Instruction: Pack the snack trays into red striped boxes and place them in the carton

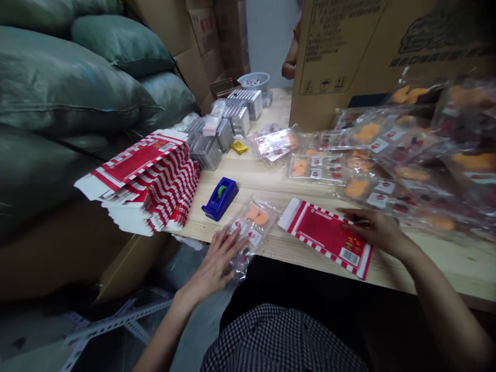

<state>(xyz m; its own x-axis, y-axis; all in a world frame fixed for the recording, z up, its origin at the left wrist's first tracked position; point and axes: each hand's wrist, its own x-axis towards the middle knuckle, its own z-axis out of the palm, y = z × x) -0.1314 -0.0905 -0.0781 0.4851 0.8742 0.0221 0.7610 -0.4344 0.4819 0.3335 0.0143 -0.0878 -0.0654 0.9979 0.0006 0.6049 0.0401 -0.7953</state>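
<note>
My left hand (221, 254) lies with its fingers spread over a clear plastic packet (259, 217) at the table's front edge. Orange pieces and small white printed cards show inside the packet. To the right, a flattened red-and-white striped carton (323, 232) with a barcode sits slantwise by the edge. My right hand (374, 230) grips its upper right side, thumb over the printed face and fingers at the far edge. A blue tape dispenser (220, 199) with a green core stands just beyond my left hand.
Stacked striped cartons (155, 181) stand at left, near clear plastic boxes (232, 116) and a yellow packet (239, 147). More filled packets (406, 170) are heaped at right before a large cardboard box (349, 51). Bulging sacks (70, 77) line the left. Another person's arm (291, 57) shows behind.
</note>
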